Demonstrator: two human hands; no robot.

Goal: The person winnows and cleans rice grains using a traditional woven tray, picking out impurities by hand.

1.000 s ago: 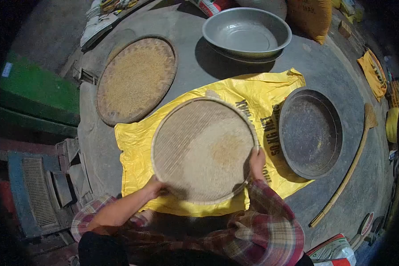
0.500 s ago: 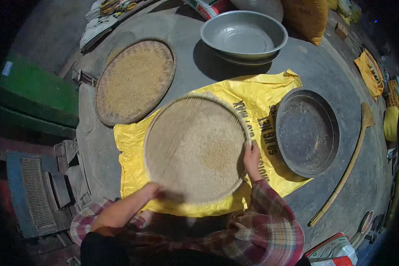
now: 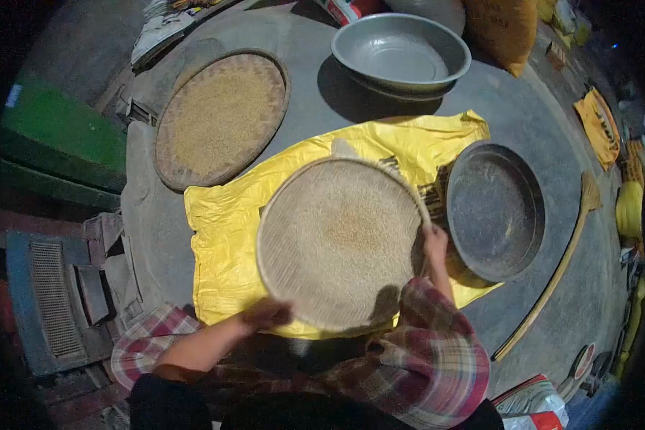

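Note:
A round woven tray (image 3: 301, 222) with pale grain on it, browner near the middle, is held above a yellow sack (image 3: 222, 265) spread on the floor. My left hand (image 3: 266, 315) is closed at the tray's lower left rim, slightly blurred. Around the right rim my right hand (image 3: 436, 244) is closed, fingers partly hidden by the edge. A dark round pan (image 3: 494, 215) lies just right of this hand, with a few bits of grain inside. Up and to the left, a second woven tray (image 3: 222, 122) bears a layer of golden grain.
A large metal basin (image 3: 401, 54) sits at the top, near an orange sack (image 3: 502, 32). A long-handled broom (image 3: 552, 279) lies on the right. Green box-like equipment (image 3: 64, 129) and a blue machine part (image 3: 50, 301) stand on the left. Printed bags lie at lower right.
Both hands and the held tray have shifted to the right. The grain's brown patch now lies nearer the tray's middle and farther up. The camera view has moved slightly.

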